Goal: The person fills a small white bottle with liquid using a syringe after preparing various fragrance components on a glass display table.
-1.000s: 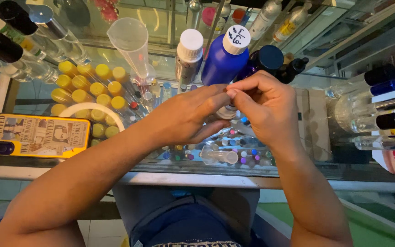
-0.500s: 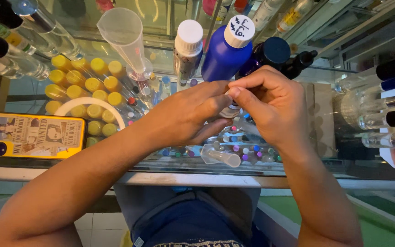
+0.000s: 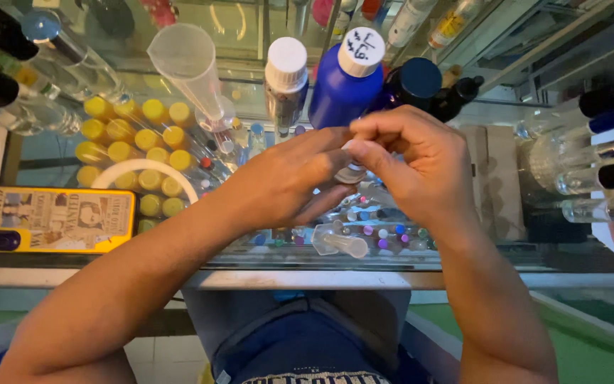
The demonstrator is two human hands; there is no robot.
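My left hand [image 3: 286, 181] and my right hand [image 3: 413, 167] meet above a glass counter [image 3: 321, 274]. Together they pinch a small clear vial [image 3: 352, 173], most of it hidden by the fingers. The right thumb and forefinger grip its top; the left hand wraps around its body. Just below the hands, a small clear plastic funnel [image 3: 341, 242] lies on its side on the glass.
A blue bottle [image 3: 346, 82] with a white cap, a white-capped bottle [image 3: 284, 82] and a dark bottle [image 3: 413, 84] stand behind the hands. A clear measuring cylinder [image 3: 192, 71], yellow-capped vials [image 3: 136, 146] and a phone in a yellow case [image 3: 58, 220] are left; capped glass bottles [image 3: 598, 174] right.
The hands stay closed on the vial with only small finger shifts. The view has drifted slightly, so the phone and bottles sit a little differently in frame.
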